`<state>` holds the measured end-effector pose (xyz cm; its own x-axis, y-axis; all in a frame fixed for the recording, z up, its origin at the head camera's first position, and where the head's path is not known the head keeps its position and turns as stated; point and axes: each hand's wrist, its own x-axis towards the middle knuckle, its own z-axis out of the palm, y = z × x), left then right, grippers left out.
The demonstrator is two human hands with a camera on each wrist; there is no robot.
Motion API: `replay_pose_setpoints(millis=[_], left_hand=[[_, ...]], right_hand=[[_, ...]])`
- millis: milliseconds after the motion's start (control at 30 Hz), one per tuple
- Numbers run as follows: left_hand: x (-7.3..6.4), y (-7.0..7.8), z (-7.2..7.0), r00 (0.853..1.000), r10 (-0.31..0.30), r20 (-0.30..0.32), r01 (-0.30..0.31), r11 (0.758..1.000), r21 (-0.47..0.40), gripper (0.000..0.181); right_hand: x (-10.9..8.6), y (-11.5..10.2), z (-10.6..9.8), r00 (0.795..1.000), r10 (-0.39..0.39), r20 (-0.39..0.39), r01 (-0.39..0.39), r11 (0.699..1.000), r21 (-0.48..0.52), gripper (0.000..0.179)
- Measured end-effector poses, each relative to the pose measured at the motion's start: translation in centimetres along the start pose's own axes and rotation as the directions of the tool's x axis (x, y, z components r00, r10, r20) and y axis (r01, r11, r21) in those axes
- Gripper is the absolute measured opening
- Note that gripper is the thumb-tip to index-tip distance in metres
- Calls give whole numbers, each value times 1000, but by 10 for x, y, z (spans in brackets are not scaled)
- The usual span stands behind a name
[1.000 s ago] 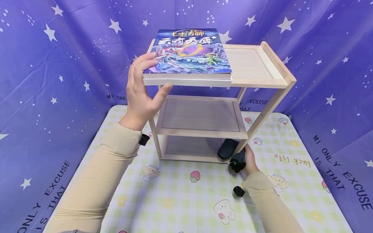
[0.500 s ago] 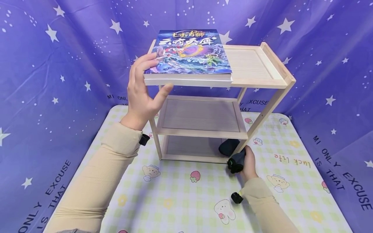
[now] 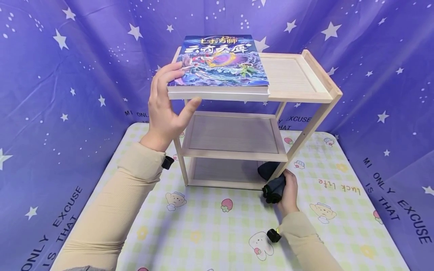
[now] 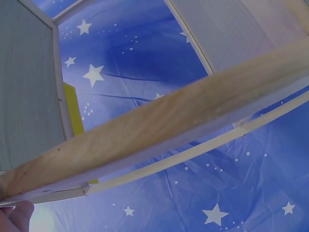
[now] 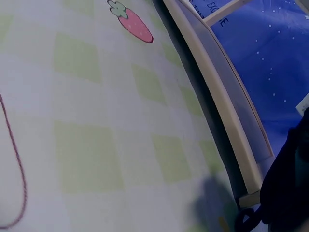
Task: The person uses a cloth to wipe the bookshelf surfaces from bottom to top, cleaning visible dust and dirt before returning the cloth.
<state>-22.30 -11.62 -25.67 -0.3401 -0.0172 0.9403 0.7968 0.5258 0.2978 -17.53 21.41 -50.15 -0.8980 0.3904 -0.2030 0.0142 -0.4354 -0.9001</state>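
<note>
A pale wooden three-tier shelf [image 3: 288,75] stands upright on the cloth. On the left of its top tier lies a thick book [image 3: 223,71] with a blue illustrated cover. My left hand [image 3: 166,109] grips the top left corner of the shelf, fingertips over the book's left edge and thumb in front. In the left wrist view, fingertips [image 4: 19,215] touch the wooden rail [image 4: 159,116]. Low at the right front leg, my right hand [image 3: 289,192] holds a dark rolled fabric bundle [image 3: 274,189]. A dark rounded piece [image 3: 268,170] shows behind that leg; whether both are one thing is unclear.
The middle tier [image 3: 234,131] and bottom tier [image 3: 223,171] sit below the book. A checked cloth [image 3: 203,244] with cartoon prints covers the table. Purple star curtains [image 3: 68,113] hang at the back and both sides. A black loop [image 5: 247,220] hangs from the bundle.
My right hand has shifted slightly left with the dark fabric bundle, whose end has turned somewhat downward. The dark piece behind the leg has moved a little right. My left hand stays put.
</note>
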Motion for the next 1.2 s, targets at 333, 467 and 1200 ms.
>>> replay_pose_setpoints(millis=[333, 467, 1200], left_hand=[[0, 0, 0, 1000, 4, -6, -4, 1000, -3, 70], [0, -1, -1, 1000, 4, -6, -4, 1000, -1, 70], [0, 0, -2, 1000, -10, 28, 10, 1000, 8, 71]], right_hand=[[-10, -2, 2, 990, -20, -137, 17, 1000, -26, 15], [-12, -2, 3, 981, -23, -193, 21, 1000, -14, 18], [-45, -19, 4, 928, -123, -351, 205, 956, 209, 21]])
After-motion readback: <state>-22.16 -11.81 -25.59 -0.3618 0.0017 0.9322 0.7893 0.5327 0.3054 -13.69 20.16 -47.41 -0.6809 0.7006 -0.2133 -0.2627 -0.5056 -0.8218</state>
